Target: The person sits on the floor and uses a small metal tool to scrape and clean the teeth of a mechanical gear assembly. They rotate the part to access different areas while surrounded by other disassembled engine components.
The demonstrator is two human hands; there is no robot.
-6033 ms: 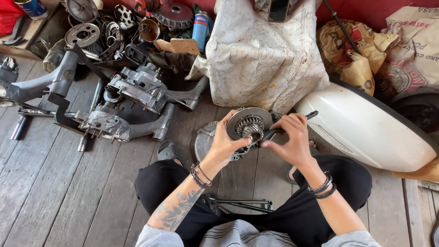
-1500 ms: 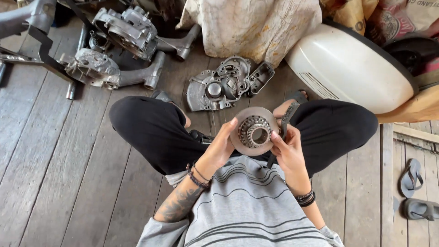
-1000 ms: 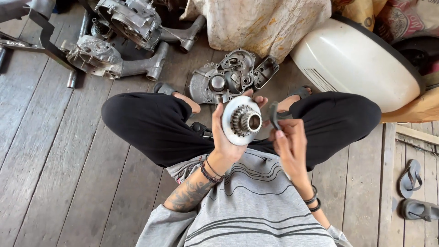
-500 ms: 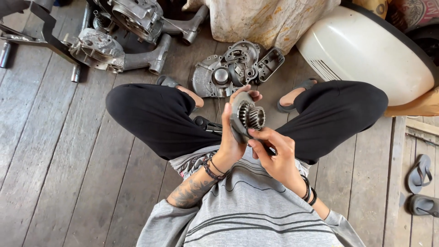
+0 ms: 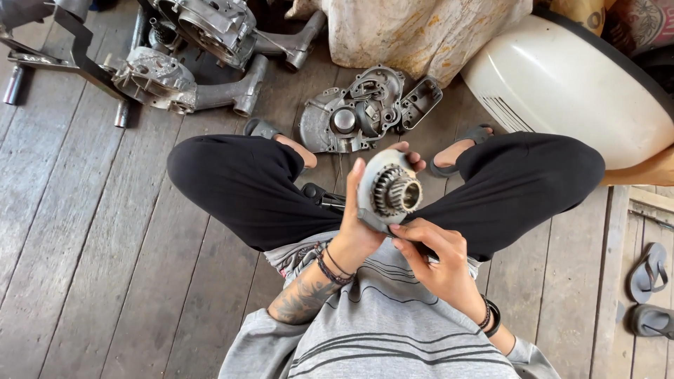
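the geared disc (image 5: 388, 191) is a round, dull grey metal plate with a toothed gear hub standing out of its middle. it is held up on edge above the person's lap, its flat face tilted toward the camera and a little to the right, so the hub's axis points up and right, away from the left palm.

the left hand (image 5: 358, 224) is closed around the disc's rim, thumb along the near left edge and fingertips curling over the far top edge. the right hand (image 5: 432, 256) sits just below the disc, fingers bent and pinching a dark slim tool (image 5: 411, 242) that touches the disc's lower edge; how the tool ends cannot be told.

beyond the disc, on the worn wooden plank floor (image 5: 84, 245), lies a cast grey engine cover (image 5: 358, 112) with holes and ribs. further up and left of the disc are two rough aluminium engine casings (image 5: 186, 81) with tube-like arms. up and right of the disc is a smooth white curved body panel (image 5: 562, 84). far right of the disc, two grey sandals (image 5: 646, 288) rest on the planks.
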